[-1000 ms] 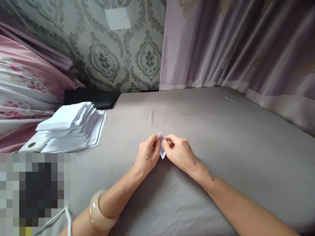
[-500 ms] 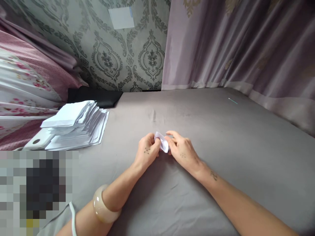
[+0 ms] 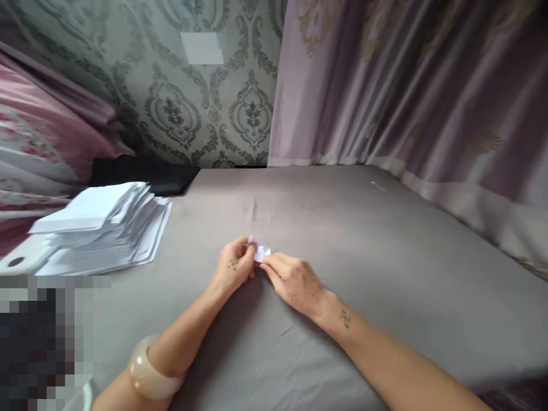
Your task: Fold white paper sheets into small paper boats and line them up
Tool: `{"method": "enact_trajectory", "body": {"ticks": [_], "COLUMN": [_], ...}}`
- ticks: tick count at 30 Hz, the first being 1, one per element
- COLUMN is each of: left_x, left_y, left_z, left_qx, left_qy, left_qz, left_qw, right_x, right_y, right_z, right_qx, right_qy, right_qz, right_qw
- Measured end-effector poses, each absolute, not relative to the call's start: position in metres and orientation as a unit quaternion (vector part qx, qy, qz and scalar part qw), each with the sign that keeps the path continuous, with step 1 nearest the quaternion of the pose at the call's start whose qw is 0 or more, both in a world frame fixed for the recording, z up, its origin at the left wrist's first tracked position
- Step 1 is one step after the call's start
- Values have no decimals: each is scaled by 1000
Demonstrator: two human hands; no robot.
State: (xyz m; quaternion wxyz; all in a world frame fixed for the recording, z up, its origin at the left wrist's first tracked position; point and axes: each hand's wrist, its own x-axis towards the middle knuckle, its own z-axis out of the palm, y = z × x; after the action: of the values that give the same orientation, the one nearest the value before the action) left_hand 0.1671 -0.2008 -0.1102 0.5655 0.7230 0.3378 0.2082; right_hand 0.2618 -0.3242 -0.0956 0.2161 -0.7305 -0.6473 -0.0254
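Observation:
A small piece of folded white paper (image 3: 261,252) is held up between my two hands, just above the grey cloth surface. My left hand (image 3: 236,261) is closed on its left side, with the thumb pressed over the front. At the lower right edge, the fingertips and thumb of my right hand (image 3: 295,282) pinch the paper. Part of the paper is covered by my fingers, so its full shape is hidden. A cream bangle (image 3: 156,374) sits on my left forearm.
To the left stands a tall stack of white paper (image 3: 107,228), partly on a white board with a hole (image 3: 26,256). Behind it lies a flat black item (image 3: 145,174). A thin greenish stick (image 3: 378,186) rests at the far right of the grey cloth (image 3: 342,228). Curtains (image 3: 342,85) hang behind.
My right hand has turned from raised, spread fingers to a pinch on the paper's lower edge. The paper looks flatter and smaller. The view has shifted a little to the right.

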Motion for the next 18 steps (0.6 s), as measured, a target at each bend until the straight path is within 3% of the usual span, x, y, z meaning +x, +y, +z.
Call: {"method": "enact_trajectory", "body": {"ticks": [7, 13, 18], "left_x": [167, 165, 166], "left_y": [-196, -188, -189], "left_z": [-107, -98, -94], "left_qx": [619, 583, 577], "left_qy": [366, 349, 352], "left_qz": [182, 118, 114], "left_qw": [671, 724, 728], "right_x": [263, 302, 396], "right_y": [-328, -332, -334], "right_z": [-96, -92, -88], "right_qx": [-718, -686, -896], "right_qy": [-673, -710, -423], "right_qz": [-108, -51, -34], "right_qw": [144, 151, 132]}}
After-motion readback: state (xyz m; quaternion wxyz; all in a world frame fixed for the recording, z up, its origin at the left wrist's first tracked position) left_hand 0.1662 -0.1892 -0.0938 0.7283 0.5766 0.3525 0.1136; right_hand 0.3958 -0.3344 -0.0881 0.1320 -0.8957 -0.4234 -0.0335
